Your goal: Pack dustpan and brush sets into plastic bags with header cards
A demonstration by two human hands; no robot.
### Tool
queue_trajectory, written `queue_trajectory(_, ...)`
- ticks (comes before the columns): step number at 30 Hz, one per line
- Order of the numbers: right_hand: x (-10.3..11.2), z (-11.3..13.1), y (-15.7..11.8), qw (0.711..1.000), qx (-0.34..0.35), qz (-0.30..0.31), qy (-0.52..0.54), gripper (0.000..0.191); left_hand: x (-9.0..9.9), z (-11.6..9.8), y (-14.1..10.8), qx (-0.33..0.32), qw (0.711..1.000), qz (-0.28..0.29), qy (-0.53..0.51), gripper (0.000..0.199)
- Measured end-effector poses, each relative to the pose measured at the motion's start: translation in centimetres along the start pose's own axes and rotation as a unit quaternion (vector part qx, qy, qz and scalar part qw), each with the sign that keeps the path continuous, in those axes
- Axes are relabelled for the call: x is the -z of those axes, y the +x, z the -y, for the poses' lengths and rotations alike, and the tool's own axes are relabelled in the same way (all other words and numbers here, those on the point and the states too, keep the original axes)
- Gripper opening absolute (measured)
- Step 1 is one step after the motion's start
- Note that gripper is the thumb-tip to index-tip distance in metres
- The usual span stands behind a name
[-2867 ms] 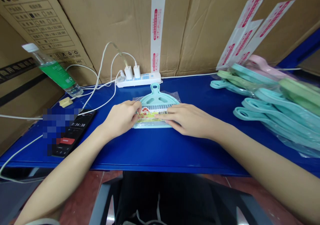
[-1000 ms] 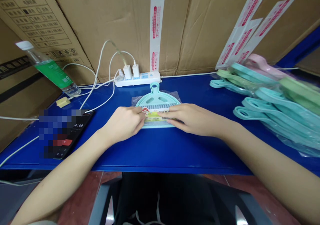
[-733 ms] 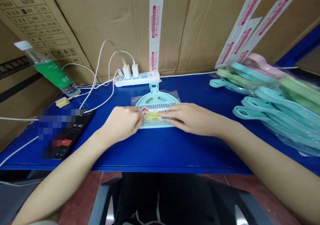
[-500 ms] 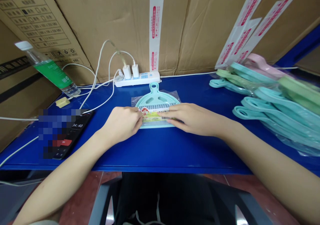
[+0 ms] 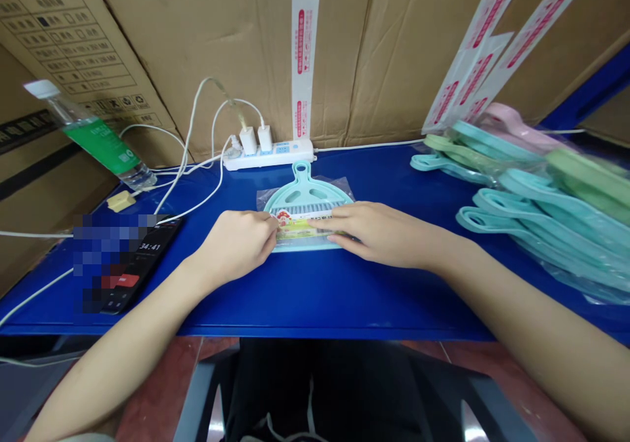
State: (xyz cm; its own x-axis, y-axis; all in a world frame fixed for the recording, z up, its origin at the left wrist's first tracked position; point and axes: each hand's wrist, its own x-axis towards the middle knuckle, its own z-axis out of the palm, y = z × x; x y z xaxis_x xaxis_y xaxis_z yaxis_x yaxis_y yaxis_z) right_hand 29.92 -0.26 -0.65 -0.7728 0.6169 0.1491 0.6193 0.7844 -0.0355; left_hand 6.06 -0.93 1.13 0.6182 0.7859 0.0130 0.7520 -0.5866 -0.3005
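A light-blue dustpan and brush set [image 5: 308,196] in a clear plastic bag lies on the blue table, its looped handle pointing away from me. Across its near half runs a yellow and white printed label [image 5: 295,227]. My left hand [image 5: 247,237] is closed at the set's left edge, thumb and curled fingers gripping the bagged edge; the fingertips are partly hidden. From the right, my right hand [image 5: 377,232] rests on the label with its fingers stretched out, the thumb a little apart below them.
More bagged dustpan sets [image 5: 536,232] in blue, green and pink are heaped at the right. On the left are a phone [image 5: 142,258], a leaning water bottle [image 5: 101,143] and a yellow block [image 5: 121,200]. A power strip [image 5: 290,153] with white cables lies against cardboard boxes [image 5: 236,35].
The view has shifted very slightly. Both hands and the dustpan set hold the same position; the phone's timer has advanced by one second.
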Motion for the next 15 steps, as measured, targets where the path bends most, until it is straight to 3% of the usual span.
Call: queue_trajectory(15,0.38,0.27,-0.29,1.000,0.003,-0.011,0.011,0.045,-0.05,-0.07,0.12,0.016,0.999,0.030,-0.009,0.033)
